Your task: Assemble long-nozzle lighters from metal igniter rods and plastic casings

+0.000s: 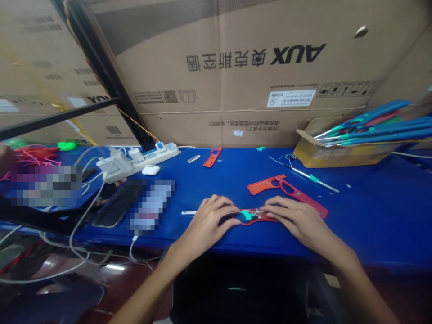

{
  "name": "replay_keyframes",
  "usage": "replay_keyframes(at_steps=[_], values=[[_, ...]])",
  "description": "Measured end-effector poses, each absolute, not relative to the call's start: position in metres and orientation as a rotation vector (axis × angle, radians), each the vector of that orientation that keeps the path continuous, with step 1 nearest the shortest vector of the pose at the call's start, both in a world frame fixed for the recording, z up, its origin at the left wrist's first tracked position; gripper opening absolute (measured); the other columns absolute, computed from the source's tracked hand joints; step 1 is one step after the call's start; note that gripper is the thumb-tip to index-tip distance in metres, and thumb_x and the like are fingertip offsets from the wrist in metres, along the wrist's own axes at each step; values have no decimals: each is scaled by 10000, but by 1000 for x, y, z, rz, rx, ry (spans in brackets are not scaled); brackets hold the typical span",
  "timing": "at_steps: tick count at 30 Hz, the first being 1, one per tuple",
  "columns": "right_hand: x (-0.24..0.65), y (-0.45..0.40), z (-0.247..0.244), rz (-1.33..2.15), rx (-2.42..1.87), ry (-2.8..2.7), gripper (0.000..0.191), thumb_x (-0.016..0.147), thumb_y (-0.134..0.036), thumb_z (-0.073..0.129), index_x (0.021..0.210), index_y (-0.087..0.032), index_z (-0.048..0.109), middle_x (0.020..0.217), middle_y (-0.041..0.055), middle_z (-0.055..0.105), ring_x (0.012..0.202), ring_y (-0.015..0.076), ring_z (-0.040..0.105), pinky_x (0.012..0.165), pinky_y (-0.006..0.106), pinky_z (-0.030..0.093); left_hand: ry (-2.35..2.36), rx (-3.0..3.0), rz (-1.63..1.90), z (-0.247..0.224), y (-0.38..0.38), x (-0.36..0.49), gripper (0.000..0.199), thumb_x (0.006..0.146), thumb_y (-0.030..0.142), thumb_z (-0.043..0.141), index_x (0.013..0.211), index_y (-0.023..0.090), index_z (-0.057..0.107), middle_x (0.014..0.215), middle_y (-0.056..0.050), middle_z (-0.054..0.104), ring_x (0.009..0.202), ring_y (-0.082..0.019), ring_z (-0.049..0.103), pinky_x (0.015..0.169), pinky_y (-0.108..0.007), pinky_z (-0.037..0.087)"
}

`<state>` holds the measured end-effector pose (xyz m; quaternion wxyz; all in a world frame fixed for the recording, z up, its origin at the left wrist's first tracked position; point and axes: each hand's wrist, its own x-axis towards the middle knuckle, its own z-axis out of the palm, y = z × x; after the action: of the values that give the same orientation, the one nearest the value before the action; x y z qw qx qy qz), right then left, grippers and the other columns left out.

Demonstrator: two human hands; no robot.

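Note:
Near the front edge of the blue table lies a red lighter shell with a green trigger piece and small wired parts inside. My left hand grips its left end, where a silver metal tube sticks out to the left. On the right end of the same shell, my right hand is closed with its fingertips at the inner parts. Just behind my right hand lies another red shell half, partly covered by it. Farther back is a metal rod with a green piece and thin wires.
A carton of blue lighters stands at the back right. A small red shell piece lies at the back. Two phones, a power strip and white cables are on the left. Cardboard boxes stand behind.

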<state>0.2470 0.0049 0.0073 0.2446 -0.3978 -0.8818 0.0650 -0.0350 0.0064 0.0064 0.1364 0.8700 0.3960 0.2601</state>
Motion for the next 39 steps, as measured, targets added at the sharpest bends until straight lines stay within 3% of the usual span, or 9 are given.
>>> replay_keyframes(at_steps=[7,15,22,28,34,39], values=[[248,11,15,186,-1058,-2486,266,1031,-228,461,1143,-248,702,1156,44,717,1013,186,703,800,294,570,1158,2518,745,5,7,-35,215,961,372,652,1141,262,696,1141,-10,672,1026,-195,573,878,-349,424],[246,17,28,350,-1143,-2647,324,1050,-207,356,1204,-234,640,1172,75,656,940,184,669,800,311,530,1144,2555,734,6,6,-35,221,993,387,600,1147,255,686,1142,-17,669,1020,-195,568,899,-351,416],[245,28,38,428,-1163,-2730,283,1027,-150,325,1142,-230,571,1098,53,651,853,182,638,749,317,483,1143,2563,744,5,7,-35,230,996,386,584,1140,238,686,1143,-25,670,1025,-200,567,911,-354,407],[245,28,34,213,-1170,-2797,292,978,-93,353,1131,-220,566,999,43,675,677,149,602,568,270,365,1145,2554,738,5,7,-34,227,995,384,586,1140,240,684,1141,-20,670,1028,-200,563,907,-356,402],[240,24,28,-114,-1178,-2816,305,936,-37,396,1133,-197,565,1068,60,685,630,131,596,480,277,237,1136,2559,747,3,7,-35,220,997,371,587,1143,238,682,1134,-20,666,1022,-195,566,896,-348,405],[239,20,30,-166,-1160,-2829,284,942,-25,406,1109,-186,568,1069,61,688,650,130,625,467,282,243,1133,2564,756,3,8,-35,220,996,377,590,1142,241,681,1131,-14,665,1010,-190,566,886,-345,407]])
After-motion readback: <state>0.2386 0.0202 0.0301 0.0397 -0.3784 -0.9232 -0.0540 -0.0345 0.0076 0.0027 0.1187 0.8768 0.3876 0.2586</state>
